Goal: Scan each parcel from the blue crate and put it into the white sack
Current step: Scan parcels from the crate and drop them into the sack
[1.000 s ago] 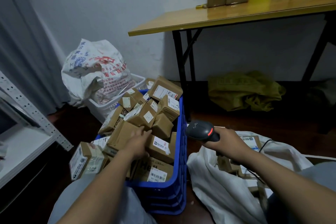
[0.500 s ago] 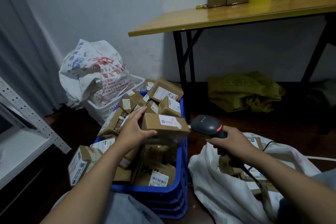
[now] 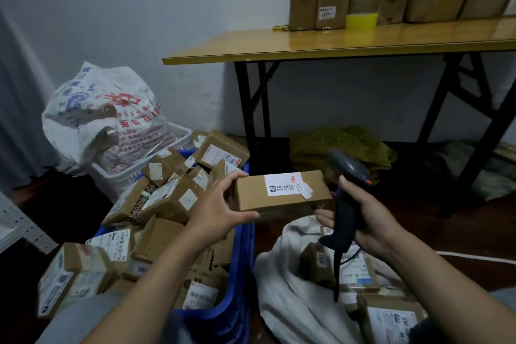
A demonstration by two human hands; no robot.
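Note:
My left hand (image 3: 216, 208) grips the left end of a long brown cardboard parcel (image 3: 282, 194) with a white label on top, held level above the gap between crate and sack. My right hand (image 3: 365, 218) holds the dark barcode scanner (image 3: 347, 193) by its handle, just right of the parcel, head raised behind the parcel's far corner. The blue crate (image 3: 243, 274) at lower left is heaped with several brown parcels. The white sack (image 3: 284, 288) lies open at lower right with several labelled parcels inside.
A printed white bag (image 3: 103, 117) sits in a white basket (image 3: 178, 134) behind the crate. A wooden folding table (image 3: 335, 42) carries cardboard boxes at upper right, a green bag (image 3: 340, 145) beneath it. A metal shelf (image 3: 16, 220) stands at the left edge.
My left hand picked a parcel out of the crate and carried it rightward toward the scanner. My right hand tilted the scanner upright close beside the parcel.

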